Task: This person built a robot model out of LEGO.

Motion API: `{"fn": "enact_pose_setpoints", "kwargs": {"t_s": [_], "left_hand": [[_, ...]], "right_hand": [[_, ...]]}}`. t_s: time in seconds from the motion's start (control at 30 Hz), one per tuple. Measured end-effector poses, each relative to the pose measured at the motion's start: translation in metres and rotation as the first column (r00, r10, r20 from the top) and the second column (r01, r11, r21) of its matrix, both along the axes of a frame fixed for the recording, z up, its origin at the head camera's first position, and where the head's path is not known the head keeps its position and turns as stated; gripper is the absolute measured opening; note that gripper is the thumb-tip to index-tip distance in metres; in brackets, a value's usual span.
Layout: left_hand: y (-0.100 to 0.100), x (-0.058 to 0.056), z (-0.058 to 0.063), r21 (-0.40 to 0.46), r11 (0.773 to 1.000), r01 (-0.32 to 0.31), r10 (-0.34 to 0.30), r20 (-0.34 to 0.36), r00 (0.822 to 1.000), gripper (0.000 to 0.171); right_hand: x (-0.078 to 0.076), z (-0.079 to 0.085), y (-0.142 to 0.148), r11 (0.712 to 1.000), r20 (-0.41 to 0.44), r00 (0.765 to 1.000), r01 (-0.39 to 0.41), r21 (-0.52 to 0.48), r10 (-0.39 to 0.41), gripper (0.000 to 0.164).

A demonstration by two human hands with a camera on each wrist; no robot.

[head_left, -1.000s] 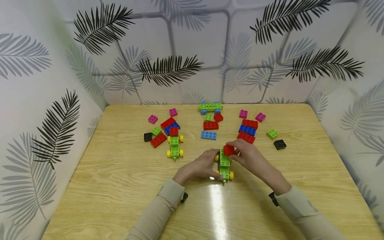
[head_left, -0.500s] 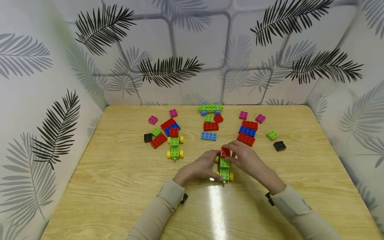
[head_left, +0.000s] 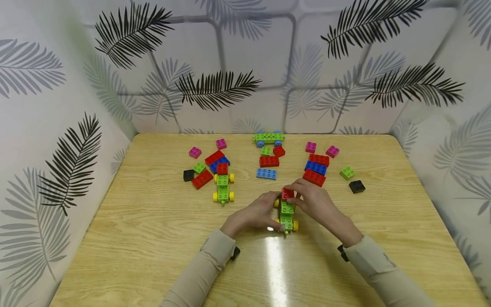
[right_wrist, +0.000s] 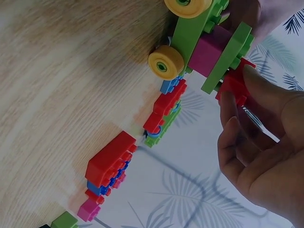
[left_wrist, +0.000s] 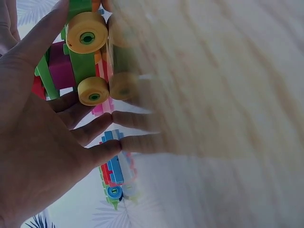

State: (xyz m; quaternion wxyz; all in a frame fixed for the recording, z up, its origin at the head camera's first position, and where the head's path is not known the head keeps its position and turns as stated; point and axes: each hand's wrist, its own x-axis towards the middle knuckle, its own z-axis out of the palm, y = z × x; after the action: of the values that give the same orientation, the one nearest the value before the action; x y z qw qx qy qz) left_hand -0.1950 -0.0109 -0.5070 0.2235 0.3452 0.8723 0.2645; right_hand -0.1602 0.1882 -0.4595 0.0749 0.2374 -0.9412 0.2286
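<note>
- My right grip [head_left: 315, 199] pinches the red brick [head_left: 287, 193] over the far end of the upper green brick [head_left: 287, 208]
- My left grip [head_left: 258, 212] holds the yellow-wheeled car [head_left: 286, 222] on the tabletop [head_left: 153, 238]
- I should square the edges, then press evenly straight down, so neither part tilts

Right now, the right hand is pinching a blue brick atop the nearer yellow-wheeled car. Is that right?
Not quite: the brick is red, not blue, as the right wrist view shows. The right hand does pinch it atop the nearer yellow-wheeled car.
</note>
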Motion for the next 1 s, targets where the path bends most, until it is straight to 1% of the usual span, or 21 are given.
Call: {"fn": "enact_pose_setpoints", "kwargs": {"t_s": [0.13,0.23,0.37,0.43,0.5,0.6,0.7,0.83,1.0], "left_hand": [[0.0004,0.0014,-0.0017,0.021,1.0,-0.018,0.017,0.018,1.0,0.105],[0.0009,0.0012,-0.0044,0.073,0.996,-0.05,0.045,0.067,0.997,0.106],[0.0013,-0.0009,-0.0078,0.155,0.985,-0.078,0.063,0.101,0.993,0.095],[0.0012,-0.0013,-0.0075,0.175,0.981,-0.077,0.063,0.089,0.994,0.087],[0.0012,-0.0011,-0.0067,0.181,0.98,-0.081,0.067,0.081,0.994,0.081],[0.0016,-0.0005,-0.0037,0.183,0.979,-0.094,0.078,0.088,0.993,0.08],[0.0028,0.0,-0.0022,0.187,0.974,-0.129,0.107,0.123,0.987,0.08],[0.0041,0.0005,-0.002,0.204,0.962,-0.182,0.148,0.171,0.974,0.075],[0.0045,0.002,-0.001,0.22,0.954,-0.203,0.159,0.203,0.966,0.07]], "right_hand": [[0.0003,0.002,-0.002,1.0,0.016,1.0,0.009,0.011,-0.009,0.031],[0.0002,0.0021,-0.003,1.0,0.013,1.0,0.01,0.011,-0.01,0.032],[-0.0006,0.001,-0.0024,1.0,0.004,1.0,0.009,0.0,-0.009,0.033],[-0.0012,0.0008,-0.0019,1.0,0.004,1.0,0.008,0.002,-0.008,0.033],[-0.0018,0.0004,-0.0014,1.0,0.001,1.0,0.003,0.002,-0.003,0.032],[-0.003,0.0007,-0.0009,1.0,-0.006,1.0,-0.003,0.0,0.003,0.032],[-0.0037,0.0008,-0.0003,1.0,-0.005,1.0,-0.008,-0.004,0.008,0.032],[-0.0045,0.002,-0.0002,1.0,0.014,1.0,-0.012,-0.011,0.013,0.033],[-0.0064,0.0035,0.0014,0.999,0.054,0.998,-0.015,-0.031,0.017,0.034]]}}
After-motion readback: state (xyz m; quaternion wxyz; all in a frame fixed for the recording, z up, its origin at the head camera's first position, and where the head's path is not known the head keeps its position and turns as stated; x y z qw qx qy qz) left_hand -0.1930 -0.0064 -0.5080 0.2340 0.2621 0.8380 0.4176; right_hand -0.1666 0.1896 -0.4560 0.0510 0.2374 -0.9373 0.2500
